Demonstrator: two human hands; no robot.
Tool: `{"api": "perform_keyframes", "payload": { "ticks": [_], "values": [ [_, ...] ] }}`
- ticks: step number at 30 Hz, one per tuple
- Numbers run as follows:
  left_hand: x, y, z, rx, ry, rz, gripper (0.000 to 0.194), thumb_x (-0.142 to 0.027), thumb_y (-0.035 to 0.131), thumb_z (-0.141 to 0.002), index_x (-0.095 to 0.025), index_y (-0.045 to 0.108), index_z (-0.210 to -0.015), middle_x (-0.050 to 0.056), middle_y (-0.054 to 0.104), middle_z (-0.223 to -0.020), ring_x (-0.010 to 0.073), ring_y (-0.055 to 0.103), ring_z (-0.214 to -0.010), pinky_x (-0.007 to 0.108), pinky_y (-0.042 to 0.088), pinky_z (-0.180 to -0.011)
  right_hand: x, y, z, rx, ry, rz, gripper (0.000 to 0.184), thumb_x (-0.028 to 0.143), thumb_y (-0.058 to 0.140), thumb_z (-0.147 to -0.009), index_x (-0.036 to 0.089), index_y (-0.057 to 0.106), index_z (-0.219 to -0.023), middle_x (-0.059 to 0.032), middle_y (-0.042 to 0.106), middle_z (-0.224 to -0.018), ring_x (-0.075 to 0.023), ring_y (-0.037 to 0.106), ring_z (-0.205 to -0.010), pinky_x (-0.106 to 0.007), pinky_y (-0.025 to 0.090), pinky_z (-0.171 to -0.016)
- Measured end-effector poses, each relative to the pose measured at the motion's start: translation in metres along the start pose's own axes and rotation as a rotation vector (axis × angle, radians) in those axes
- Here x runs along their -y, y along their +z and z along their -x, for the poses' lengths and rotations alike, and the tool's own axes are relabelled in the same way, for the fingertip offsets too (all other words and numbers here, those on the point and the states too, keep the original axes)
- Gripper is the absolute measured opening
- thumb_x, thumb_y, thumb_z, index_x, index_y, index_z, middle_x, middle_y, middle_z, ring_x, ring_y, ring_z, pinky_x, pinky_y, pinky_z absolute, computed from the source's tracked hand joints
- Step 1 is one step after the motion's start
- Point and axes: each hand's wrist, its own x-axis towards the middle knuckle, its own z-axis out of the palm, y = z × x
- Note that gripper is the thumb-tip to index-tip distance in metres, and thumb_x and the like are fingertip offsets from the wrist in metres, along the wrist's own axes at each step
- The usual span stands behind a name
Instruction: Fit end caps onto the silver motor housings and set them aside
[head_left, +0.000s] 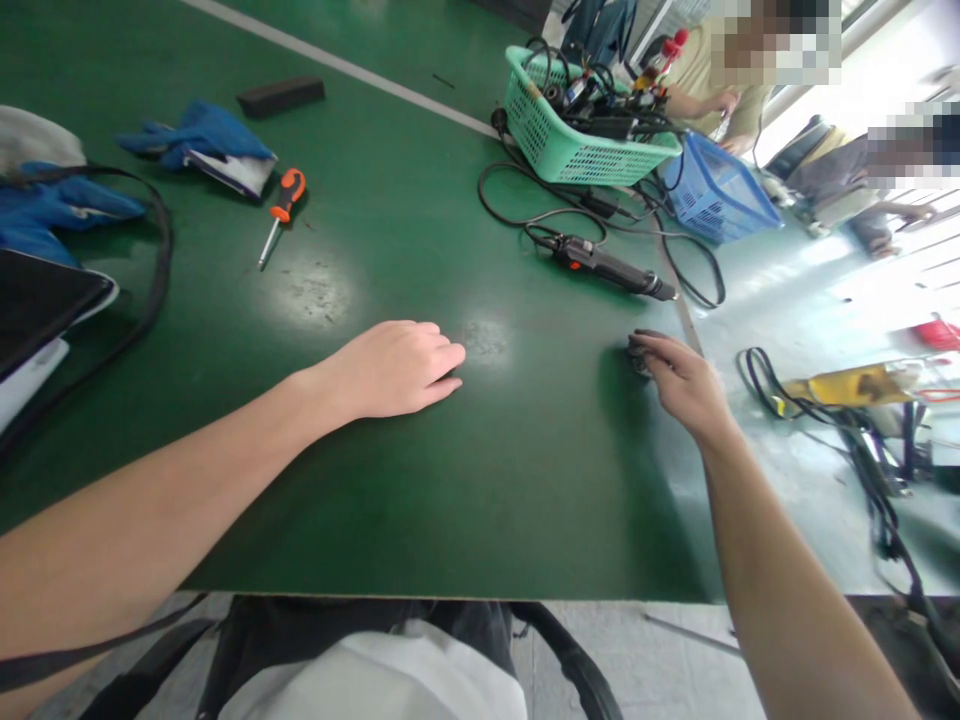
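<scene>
My left hand (405, 370) rests palm down on the green tabletop, its fingers curled into a loose fist and the thumb close beside them. No object shows in it. Over at the right edge of the green mat, my right hand (686, 385) pinches a small dark object (639, 355) with shiny parts. Fingers cover much of that piece, so its kind is unclear. Beyond the right hand lies a black electric screwdriver (611, 267) with its cable. An orange-and-black screwdriver (283, 210) lies up and left of my left hand.
A green basket (592, 160) full of cables and tools stands at the back, beside a blue basket (716, 190). Blue cloth pieces (206, 135) and a black block (281, 96) lie back left. A yellow tool (855, 388) with cords lies right. Other people sit beyond.
</scene>
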Motion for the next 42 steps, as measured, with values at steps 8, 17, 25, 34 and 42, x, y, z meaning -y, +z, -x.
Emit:
{"api": "perform_keyframes", "payload": {
  "ticks": [8, 17, 25, 34, 42],
  "values": [
    [0.0, -0.001, 0.0, 0.008, 0.002, 0.001, 0.021, -0.033, 0.06, -0.1, -0.017, 0.066, -0.087, 0.005, 0.069, -0.079, 0.0193, 0.062, -0.072, 0.031, 0.043, -0.065, 0.102, 0.043, -0.003, -0.078, -0.053, -0.049, 0.04, 0.025, 0.043, -0.099, 0.022, 0.074, -0.125, -0.0128, 0.068, -0.139, -0.031, 0.064, -0.129, -0.053, 0.05, -0.112],
    [-0.001, -0.002, 0.0, -0.017, -0.022, -0.05, 0.021, -0.03, 0.057, -0.098, -0.016, 0.07, -0.09, 0.008, 0.072, -0.084, 0.0223, 0.066, -0.077, 0.033, 0.047, -0.069, 0.24, 0.097, -0.002, -0.006, -0.257, -0.172, 0.045, 0.013, 0.036, -0.1, 0.021, 0.068, -0.131, -0.0139, 0.065, -0.142, -0.0309, 0.052, -0.142, -0.06, 0.037, -0.122],
    [-0.001, -0.005, 0.0, -0.024, -0.067, -0.074, 0.025, -0.028, 0.052, -0.099, -0.016, 0.071, -0.089, 0.008, 0.073, -0.085, 0.0228, 0.068, -0.079, 0.035, 0.05, -0.073, 0.244, 0.077, 0.0, -0.035, -0.277, -0.265, 0.043, 0.015, 0.038, -0.101, 0.017, 0.061, -0.137, -0.012, 0.066, -0.142, -0.0298, 0.051, -0.146, -0.052, 0.043, -0.122],
    [-0.004, -0.008, -0.002, -0.014, -0.224, -0.061, 0.024, -0.029, 0.049, -0.097, -0.015, 0.068, -0.101, 0.009, 0.072, -0.084, 0.0249, 0.068, -0.075, 0.035, 0.048, -0.068, 0.226, 0.074, 0.023, -0.195, -0.401, -0.096, 0.024, 0.021, 0.057, -0.1, 0.019, 0.068, -0.121, -0.0155, 0.065, -0.113, -0.0309, 0.059, -0.106, -0.052, 0.058, -0.095],
    [-0.006, -0.004, -0.004, -0.02, -0.181, -0.061, 0.038, -0.024, 0.045, -0.098, -0.017, 0.064, -0.13, 0.007, 0.074, -0.084, 0.0255, 0.07, -0.077, 0.035, 0.049, -0.069, 0.217, 0.079, 0.02, -0.129, -0.405, -0.08, 0.024, 0.022, 0.056, -0.102, 0.022, 0.068, -0.123, -0.0133, 0.062, -0.111, -0.03, 0.055, -0.102, -0.052, 0.056, -0.093]
  ]
}}
